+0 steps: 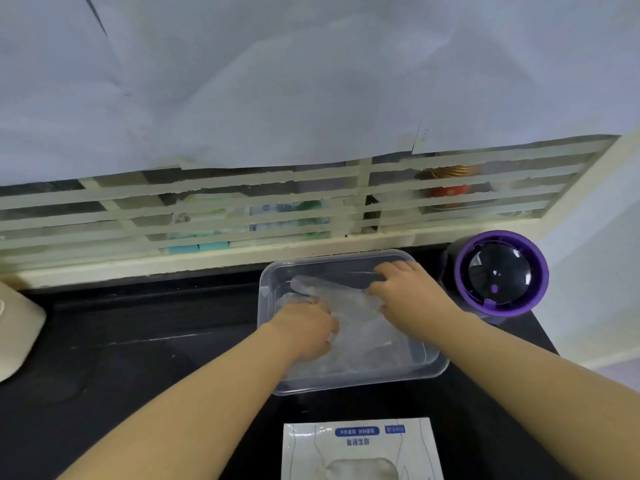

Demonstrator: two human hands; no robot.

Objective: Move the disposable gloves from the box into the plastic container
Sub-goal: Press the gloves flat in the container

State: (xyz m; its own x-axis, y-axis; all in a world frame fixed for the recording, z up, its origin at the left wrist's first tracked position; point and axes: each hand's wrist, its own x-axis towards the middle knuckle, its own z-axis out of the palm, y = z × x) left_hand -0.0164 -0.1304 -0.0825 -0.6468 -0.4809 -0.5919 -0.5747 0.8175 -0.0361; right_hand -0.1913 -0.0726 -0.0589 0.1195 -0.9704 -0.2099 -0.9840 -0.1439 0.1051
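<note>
Two bare hands reach into a clear plastic container on the dark counter. At the far left edge sits a pale object. Left hand presses down, fingers curled, on the crumpled clear gloves inside the container; whether it grips them I cannot tell. Right hand lies flat and spread over the gloves' far side. Near the bottom edge rests the glove box. Far right stands a purple-rimmed round object.
</note>
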